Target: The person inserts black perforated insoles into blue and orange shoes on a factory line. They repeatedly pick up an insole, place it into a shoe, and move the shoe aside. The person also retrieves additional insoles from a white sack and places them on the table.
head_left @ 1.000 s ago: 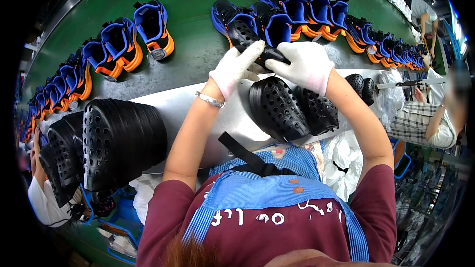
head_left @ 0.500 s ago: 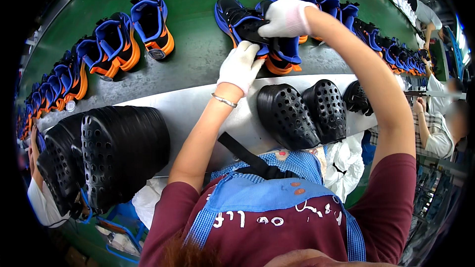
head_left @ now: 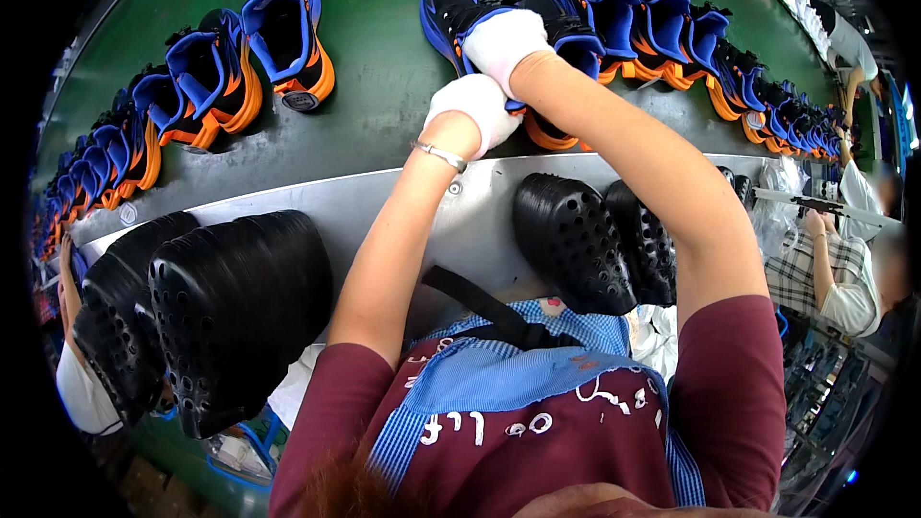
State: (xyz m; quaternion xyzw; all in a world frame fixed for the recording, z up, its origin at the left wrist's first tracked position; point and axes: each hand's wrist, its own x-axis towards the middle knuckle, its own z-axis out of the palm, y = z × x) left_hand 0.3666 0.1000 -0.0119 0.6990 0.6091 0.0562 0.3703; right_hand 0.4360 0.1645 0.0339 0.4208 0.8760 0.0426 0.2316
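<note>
Both my hands wear white gloves and meet at one sneaker, black and blue, that stands on the green work surface with its toe away from me. My left hand curls round the shoe's heel end. Above it, my right hand is closed over the shoe's opening, with its fingertips hidden; whatever it holds there is covered. Just right of my hands stands another black, blue and orange sneaker, partly behind my right wrist.
Rows of similar sneakers stretch left and right. Stacks of black perforated shoe-shaped shells stand on the near metal ledge, at left and right. Another person works at far right; someone's arm shows at far left.
My right hand has moved left and nearer, down over the shoe's opening; the dark flat piece at its fingers is now hidden. My left hand has curled more tightly. The view has shifted slightly.
</note>
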